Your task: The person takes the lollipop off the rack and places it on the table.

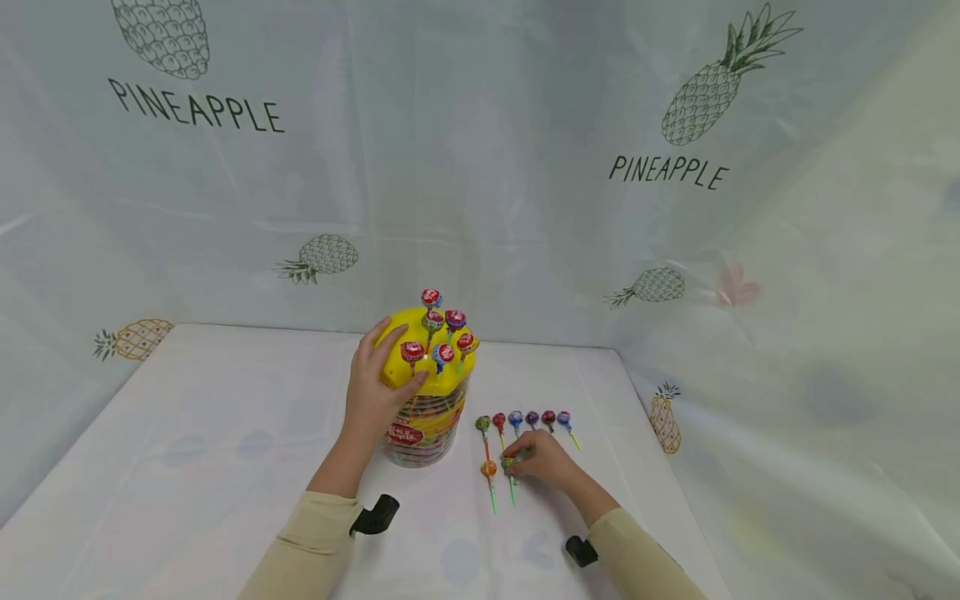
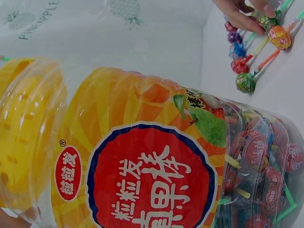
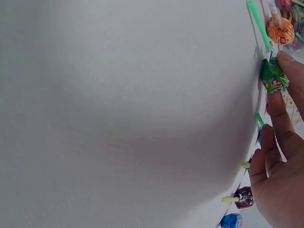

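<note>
A clear plastic jar (image 1: pixel 427 454) of lollipops with a yellow-and-red label (image 2: pixel 147 171) stands upright on the table. Several wrapped lollipops (image 1: pixel 412 352) stick up from its yellow lid (image 1: pixel 408 323). My left hand (image 1: pixel 372 379) grips the lid from the left, thumb in front and fingers over the far side. To the right of the jar, my right hand (image 1: pixel 543 458) pinches a green-wrapped lollipop (image 3: pixel 274 78) between thumb and fingers, its green stick pointing toward me. Just left of it lies an orange-wrapped lollipop (image 1: pixel 489 468).
Behind the right hand runs a row of several lollipops, from a green one (image 1: pixel 483 423) to a blue-purple one (image 1: pixel 564 418). The white-covered table (image 1: pixel 247 400) meets a hanging pineapple-print sheet (image 1: pixel 480 167) at the back. More lollipops (image 2: pixel 254 152) fill the jar.
</note>
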Motion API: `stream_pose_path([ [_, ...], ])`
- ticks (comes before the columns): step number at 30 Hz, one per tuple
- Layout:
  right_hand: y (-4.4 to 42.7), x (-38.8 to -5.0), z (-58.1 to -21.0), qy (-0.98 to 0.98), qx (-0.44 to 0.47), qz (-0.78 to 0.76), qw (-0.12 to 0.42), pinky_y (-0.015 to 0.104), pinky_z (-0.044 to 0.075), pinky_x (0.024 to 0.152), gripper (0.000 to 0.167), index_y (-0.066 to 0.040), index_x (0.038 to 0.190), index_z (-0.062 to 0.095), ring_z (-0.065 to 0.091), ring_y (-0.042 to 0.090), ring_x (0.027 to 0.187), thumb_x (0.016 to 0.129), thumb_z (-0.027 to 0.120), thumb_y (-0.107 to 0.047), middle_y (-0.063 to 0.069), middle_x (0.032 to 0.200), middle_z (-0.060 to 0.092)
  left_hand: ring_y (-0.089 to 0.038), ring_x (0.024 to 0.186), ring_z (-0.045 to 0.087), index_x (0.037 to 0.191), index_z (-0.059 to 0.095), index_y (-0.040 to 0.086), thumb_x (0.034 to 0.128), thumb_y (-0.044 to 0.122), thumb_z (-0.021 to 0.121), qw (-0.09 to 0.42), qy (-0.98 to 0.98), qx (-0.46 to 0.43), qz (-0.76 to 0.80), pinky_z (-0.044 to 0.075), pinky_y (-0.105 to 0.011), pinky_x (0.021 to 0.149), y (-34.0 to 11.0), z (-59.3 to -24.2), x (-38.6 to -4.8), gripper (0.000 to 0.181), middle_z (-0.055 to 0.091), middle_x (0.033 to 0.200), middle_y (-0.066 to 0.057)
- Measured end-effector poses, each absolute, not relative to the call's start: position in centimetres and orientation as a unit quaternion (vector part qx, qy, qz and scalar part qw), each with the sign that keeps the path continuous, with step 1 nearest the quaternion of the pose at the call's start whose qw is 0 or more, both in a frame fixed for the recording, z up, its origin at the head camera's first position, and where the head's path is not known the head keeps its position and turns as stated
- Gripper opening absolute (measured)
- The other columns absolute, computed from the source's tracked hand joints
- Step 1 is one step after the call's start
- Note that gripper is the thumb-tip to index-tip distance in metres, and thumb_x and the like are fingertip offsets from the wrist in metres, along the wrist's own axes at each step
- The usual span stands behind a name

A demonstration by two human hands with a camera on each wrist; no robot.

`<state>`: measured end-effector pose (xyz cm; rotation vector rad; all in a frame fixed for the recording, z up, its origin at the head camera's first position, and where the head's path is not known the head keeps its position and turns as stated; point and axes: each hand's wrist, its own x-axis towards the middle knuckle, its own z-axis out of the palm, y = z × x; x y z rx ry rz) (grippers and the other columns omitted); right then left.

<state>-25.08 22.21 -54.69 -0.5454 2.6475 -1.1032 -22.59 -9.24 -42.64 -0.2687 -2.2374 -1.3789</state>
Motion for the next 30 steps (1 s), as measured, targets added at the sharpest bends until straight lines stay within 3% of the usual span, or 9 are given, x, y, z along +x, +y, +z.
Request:
stream_pose_path([
  [30,22.1,-24.7,-54.0,0.906,-0.177,-0.370,0.110,0.042,0.048,0.084,0.022,-0.013,0.094,0.077,0.058,0.017,0.092,0.074,0.084,-0.012,-0.006,0.092,0.067,-0.036,0.138,0.025,0.145,0.046,0.020,0.0842,0.046,0.073,0.266,-0.838,-0.067,-0.471,0.038,-0.061,0.101,-9.1,-42.9,-20.6,0.071,0.024,0.156,0.000],
])
